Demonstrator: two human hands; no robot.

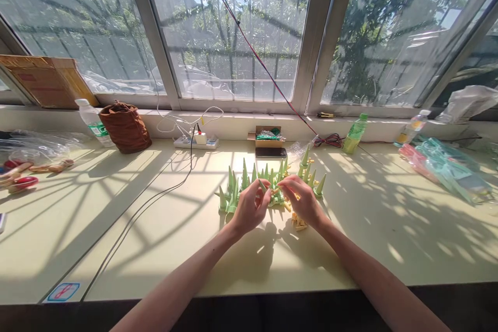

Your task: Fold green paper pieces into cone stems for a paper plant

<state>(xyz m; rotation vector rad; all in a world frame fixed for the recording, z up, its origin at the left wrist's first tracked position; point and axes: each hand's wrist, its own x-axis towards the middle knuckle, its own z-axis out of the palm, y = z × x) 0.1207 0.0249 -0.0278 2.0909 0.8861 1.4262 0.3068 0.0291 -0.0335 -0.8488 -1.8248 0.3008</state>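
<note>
My left hand (pixel 252 205) is closed on a small green cone (pixel 262 185), held tilted between thumb and fingers. Close to its right, my right hand (pixel 302 201) pinches something tiny near the cone; what it is cannot be made out. Behind and around both hands stand several pale green cones (pixel 222 199), some tall and pointed, in a cluster on the table. More cones (pixel 319 187) stand to the right of my right hand. Under the right wrist lies a small heap of yellowish pieces (pixel 299 223), partly hidden.
Beyond the cones are a phone (pixel 271 152), a small open cardboard box (pixel 268 138) and a power strip (pixel 196 143). A cable (pixel 171 187) crosses the table on the left. A brown bag (pixel 125 127), a green bottle (pixel 355 135) and plastic bags (pixel 443 163) stand farther out.
</note>
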